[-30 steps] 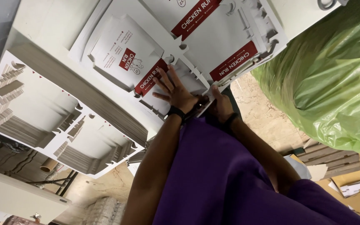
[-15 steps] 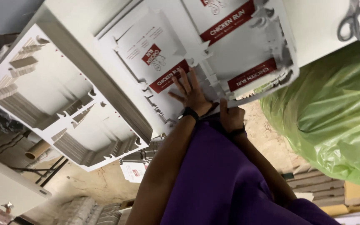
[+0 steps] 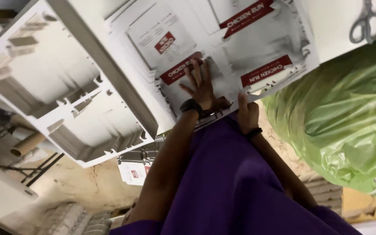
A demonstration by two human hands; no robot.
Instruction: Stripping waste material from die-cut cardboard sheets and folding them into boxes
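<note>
While the camera is looking down past a purple garment (image 3: 240,187), both arms are reaching out from it to a stack of flat white cardboard sheets (image 3: 240,52) with red labels, lying on a white counter (image 3: 340,13). The left hand (image 3: 203,85), wearing a dark wristband, is resting flat on the top sheet, fingers spread and released, grasping nothing. Just beside it, the right hand (image 3: 246,114), also with a dark band at the wrist, is pressing its grip against the near edge of the stack; its fingers are lying along the edge, and I cannot tell whether they are closing around a sheet. The stack is sitting directly under and beyond both hands.

Well apart from the right grip, a large green plastic bag (image 3: 344,117) is bulging beside the counter. Beyond it, near the counter's far corner, grey scissors (image 3: 366,21) are lying. On the far side of the left grip, more stacks of white cut cardboard (image 3: 62,91) are spreading out, with a cardboard tube (image 3: 27,146) lying below them.
</note>
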